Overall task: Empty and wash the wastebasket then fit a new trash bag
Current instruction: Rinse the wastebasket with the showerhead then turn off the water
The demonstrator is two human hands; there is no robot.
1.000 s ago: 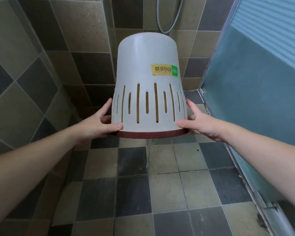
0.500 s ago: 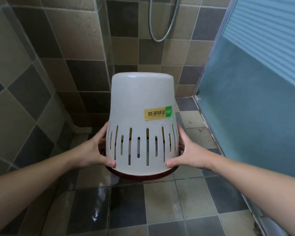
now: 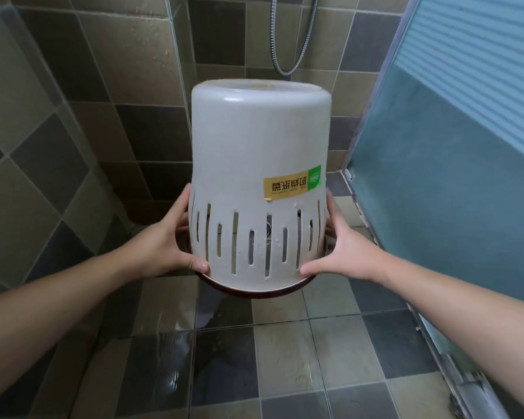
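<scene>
I hold a white plastic wastebasket [image 3: 257,164] upside down in the air above the shower floor, its flat bottom facing up. Vertical slots ring its wall near the dark red rim [image 3: 254,293], and a yellow and green label [image 3: 291,186] sits on its side, upside down. Water drops cling to the wall. My left hand [image 3: 167,246] grips the left side by the rim, thumb in front. My right hand [image 3: 345,252] grips the right side the same way. The inside of the basket is hidden.
The floor tiles [image 3: 170,358] below the basket are wet and shiny. Tiled walls [image 3: 73,101] close the left and the back. A shower hose [image 3: 288,46] hangs on the back wall. A frosted blue sliding door [image 3: 451,176] with its metal track [image 3: 466,385] bounds the right.
The basket came down from chest height toward the floor and closer to me, both hands keeping their hold at the rim. More wet floor shows below it.
</scene>
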